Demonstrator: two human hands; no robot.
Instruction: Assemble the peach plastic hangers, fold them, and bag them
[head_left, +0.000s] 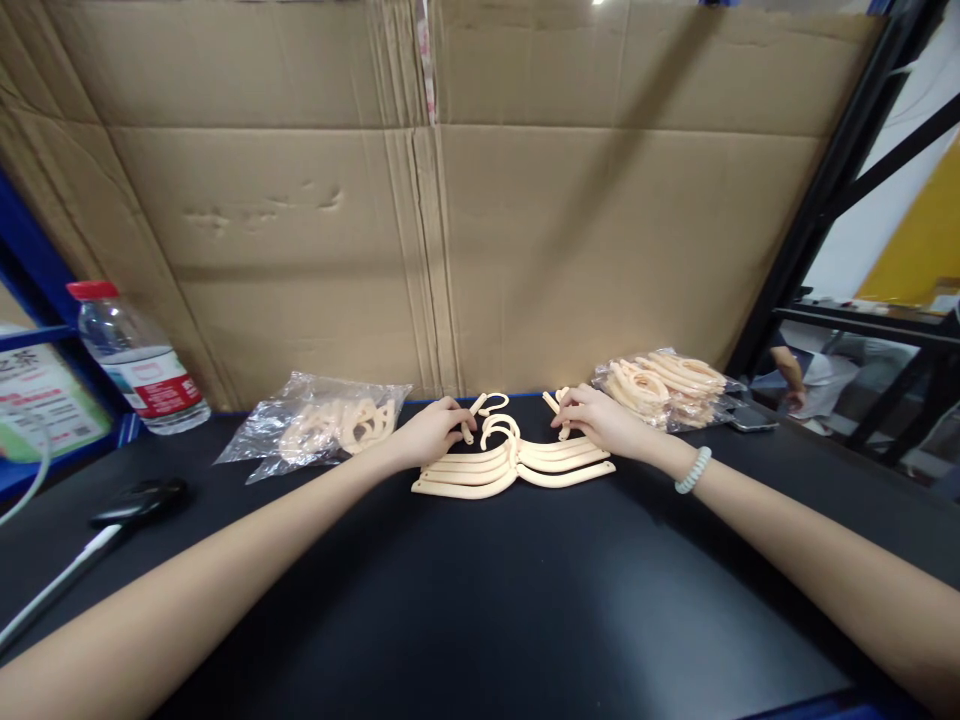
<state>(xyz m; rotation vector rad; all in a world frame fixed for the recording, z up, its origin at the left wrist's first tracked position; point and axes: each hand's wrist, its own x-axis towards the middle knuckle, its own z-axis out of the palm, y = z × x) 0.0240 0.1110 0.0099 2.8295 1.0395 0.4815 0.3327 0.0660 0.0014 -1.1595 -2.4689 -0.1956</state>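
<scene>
Several cream plastic hangers lie spread in a stack on the black table, their hooks pointing to the back. Behind them, another hook lies near the cardboard. At the stack's left, my left hand is closed, thumb and fingers pinching a cream hanger arm that tilts upward. Over the right side, my right hand pinches a similar cream hanger arm. Another cream piece pokes out beside its fingertips. Whether these pieces join into one hanger I cannot tell.
A clear bag of cream parts lies at left, and a fuller bag at right beside a phone. A water bottle and a black device with a white cable stand left. Cardboard walls the back. A person is beyond the rack.
</scene>
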